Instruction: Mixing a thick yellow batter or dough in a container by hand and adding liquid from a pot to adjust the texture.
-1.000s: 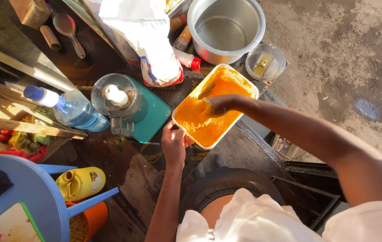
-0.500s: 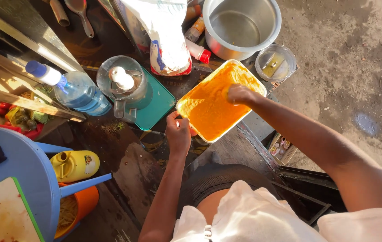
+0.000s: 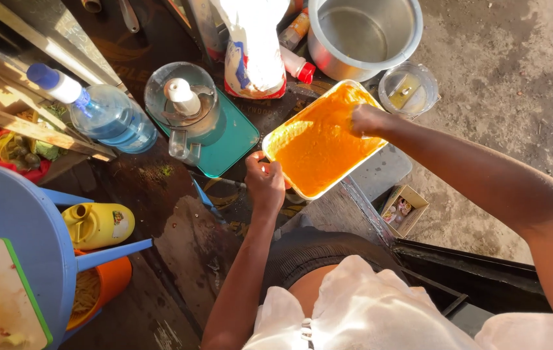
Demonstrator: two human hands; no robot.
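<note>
Your left hand (image 3: 264,180) grips the near corner of the rectangular tray (image 3: 287,127), its fingers (image 3: 270,170) curled tight over the rim. The tray holds a thick orange mixture (image 3: 318,139) and sits tilted on the dark surface (image 3: 159,188), just in front of your knees. Your right hand (image 3: 367,120) is down in the mixture at the tray's far right edge, closed into a loose fist; whether it has hold of anything you cannot tell from here.

Just left of the tray stands a clear chopper jug (image 3: 182,104) on a teal board (image 3: 231,139), and further left of that a plastic water bottle (image 3: 98,110) lies on its side. Beyond the tray is a metal pot (image 3: 364,35), with a white bag (image 3: 253,48) beside it. Well to the tray's left and nearer you, a yellow jug (image 3: 98,223) lies beside a blue stool (image 3: 26,230).
</note>
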